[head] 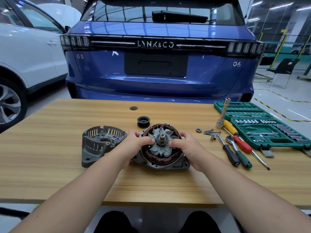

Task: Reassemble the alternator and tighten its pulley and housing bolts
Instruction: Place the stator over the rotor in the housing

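Alternator body, rotor fan and copper windings exposed, mid-table; left hand and right hand curl fingers over its rim toward the shaft, gripping it. Left of the body: detached housing half. Behind the body: black pulley. Right of the body: nut, bolts, ratchet, screwdrivers, green socket case, partly cut off. Beyond: blue car lettered "LYNK&CO", "06"; left badge unreadable.
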A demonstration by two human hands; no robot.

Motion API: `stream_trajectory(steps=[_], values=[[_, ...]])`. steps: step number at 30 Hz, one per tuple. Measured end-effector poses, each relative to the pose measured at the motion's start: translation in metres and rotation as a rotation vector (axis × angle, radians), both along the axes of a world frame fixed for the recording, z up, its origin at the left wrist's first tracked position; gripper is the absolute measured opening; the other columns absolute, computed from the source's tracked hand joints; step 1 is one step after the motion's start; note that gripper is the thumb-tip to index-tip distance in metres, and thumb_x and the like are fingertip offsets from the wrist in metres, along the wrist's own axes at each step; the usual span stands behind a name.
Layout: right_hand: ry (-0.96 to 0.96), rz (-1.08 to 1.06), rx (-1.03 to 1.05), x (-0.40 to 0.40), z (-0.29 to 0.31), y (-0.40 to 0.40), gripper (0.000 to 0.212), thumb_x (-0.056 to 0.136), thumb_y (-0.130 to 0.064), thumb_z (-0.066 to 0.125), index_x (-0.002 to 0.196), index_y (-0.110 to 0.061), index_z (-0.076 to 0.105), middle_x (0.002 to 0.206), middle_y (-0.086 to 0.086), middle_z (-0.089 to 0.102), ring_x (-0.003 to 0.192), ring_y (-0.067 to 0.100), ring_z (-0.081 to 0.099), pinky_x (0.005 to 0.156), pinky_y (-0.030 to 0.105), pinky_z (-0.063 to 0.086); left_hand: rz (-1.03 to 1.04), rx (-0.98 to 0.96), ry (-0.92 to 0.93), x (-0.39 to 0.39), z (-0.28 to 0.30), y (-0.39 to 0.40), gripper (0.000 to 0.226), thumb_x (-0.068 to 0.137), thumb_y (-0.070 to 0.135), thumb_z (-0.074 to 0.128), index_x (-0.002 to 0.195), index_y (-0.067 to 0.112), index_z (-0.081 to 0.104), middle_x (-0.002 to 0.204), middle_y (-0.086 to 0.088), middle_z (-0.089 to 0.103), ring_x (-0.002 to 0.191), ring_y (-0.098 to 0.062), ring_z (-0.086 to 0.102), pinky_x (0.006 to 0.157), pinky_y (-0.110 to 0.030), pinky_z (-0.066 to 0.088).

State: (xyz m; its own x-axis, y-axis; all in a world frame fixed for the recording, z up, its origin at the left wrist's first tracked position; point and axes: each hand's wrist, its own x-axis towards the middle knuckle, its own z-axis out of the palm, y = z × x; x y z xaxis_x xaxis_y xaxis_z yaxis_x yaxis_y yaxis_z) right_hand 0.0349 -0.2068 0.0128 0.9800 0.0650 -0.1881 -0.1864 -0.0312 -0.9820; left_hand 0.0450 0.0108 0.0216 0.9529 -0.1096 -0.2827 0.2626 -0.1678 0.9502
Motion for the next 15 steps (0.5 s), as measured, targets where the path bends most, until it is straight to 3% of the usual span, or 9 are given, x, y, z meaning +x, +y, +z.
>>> stream_trajectory(steps=[2, 4, 7, 9, 11, 12, 15], values=[[-0.014, 0.014, -0.066, 0.001, 0.001, 0.0, 0.072, 0.058, -0.033, 0.079, 0.124, -0.025, 0.051, 0.112, 0.01, 0.072, 0.096, 0.027, 0.074, 0.083, 0.046, 0.06, -0.029, 0.029, 0.007, 0.0, 0.001, 0.003, 0.08, 0.052, 0.049, 0.082, 0.122, 0.027, 0.053, 0.119, -0.009, 0.071, 0.111, -0.029, 0.067, 0.102, -0.05, 0.051], [-0.024, 0.02, -0.088, 0.0, 0.001, -0.001, 0.071, 0.06, -0.037, 0.078, 0.125, -0.026, 0.052, 0.114, 0.008, 0.071, 0.1, 0.025, 0.072, 0.087, 0.045, 0.059, -0.052, 0.051, 0.003, 0.0, 0.003, 0.003, 0.087, 0.05, 0.052, 0.083, 0.128, 0.028, 0.053, 0.12, -0.007, 0.071, 0.112, -0.027, 0.068, 0.104, -0.051, 0.051], [-0.104, 0.042, -0.125, -0.01, -0.006, -0.004, 0.07, 0.065, -0.057, 0.075, 0.128, -0.033, 0.054, 0.117, -0.006, 0.071, 0.102, 0.011, 0.071, 0.081, 0.028, 0.057, -0.07, 0.058, -0.028, -0.005, 0.005, 0.005, 0.084, 0.056, 0.061, 0.084, 0.129, 0.03, 0.055, 0.123, -0.001, 0.071, 0.112, -0.022, 0.069, 0.102, -0.047, 0.053], [-0.189, 0.052, -0.166, -0.018, -0.016, -0.008, 0.074, 0.07, -0.073, 0.065, 0.132, -0.035, 0.054, 0.122, -0.015, 0.069, 0.106, -0.002, 0.066, 0.082, 0.018, 0.053, -0.091, 0.089, -0.046, -0.012, 0.002, 0.01, 0.087, 0.058, 0.078, 0.077, 0.131, 0.035, 0.055, 0.134, 0.005, 0.064, 0.124, -0.019, 0.06, 0.112, -0.047, 0.043], [-0.211, -0.028, -0.16, -0.021, -0.028, -0.012, 0.079, 0.071, -0.079, 0.054, 0.132, -0.029, 0.055, 0.123, -0.014, 0.067, 0.111, -0.003, 0.063, 0.094, 0.027, 0.051, -0.1, 0.113, -0.05, -0.019, -0.003, 0.015, 0.095, 0.058, 0.089, 0.066, 0.137, 0.037, 0.053, 0.143, 0.01, 0.053, 0.135, -0.017, 0.047, 0.117, -0.045, 0.034], [-0.204, -0.089, -0.139, -0.021, -0.032, -0.014, 0.081, 0.071, -0.079, 0.051, 0.131, -0.025, 0.057, 0.122, -0.009, 0.068, 0.114, 0.004, 0.063, 0.099, 0.035, 0.051, -0.089, 0.112, -0.054, -0.022, -0.006, 0.017, 0.094, 0.06, 0.091, 0.063, 0.136, 0.037, 0.054, 0.145, 0.01, 0.052, 0.136, -0.017, 0.045, 0.118, -0.045, 0.032], [-0.181, -0.204, -0.056, -0.019, -0.037, -0.015, 0.077, 0.071, -0.077, 0.051, 0.12, -0.018, 0.063, 0.109, 0.003, 0.074, 0.107, 0.023, 0.068, 0.097, 0.048, 0.054, -0.047, 0.135, -0.094, -0.028, -0.011, 0.021, 0.061, 0.083, 0.08, 0.058, 0.125, 0.037, 0.06, 0.14, 0.006, 0.06, 0.132, -0.019, 0.052, 0.119, -0.051, 0.036]])
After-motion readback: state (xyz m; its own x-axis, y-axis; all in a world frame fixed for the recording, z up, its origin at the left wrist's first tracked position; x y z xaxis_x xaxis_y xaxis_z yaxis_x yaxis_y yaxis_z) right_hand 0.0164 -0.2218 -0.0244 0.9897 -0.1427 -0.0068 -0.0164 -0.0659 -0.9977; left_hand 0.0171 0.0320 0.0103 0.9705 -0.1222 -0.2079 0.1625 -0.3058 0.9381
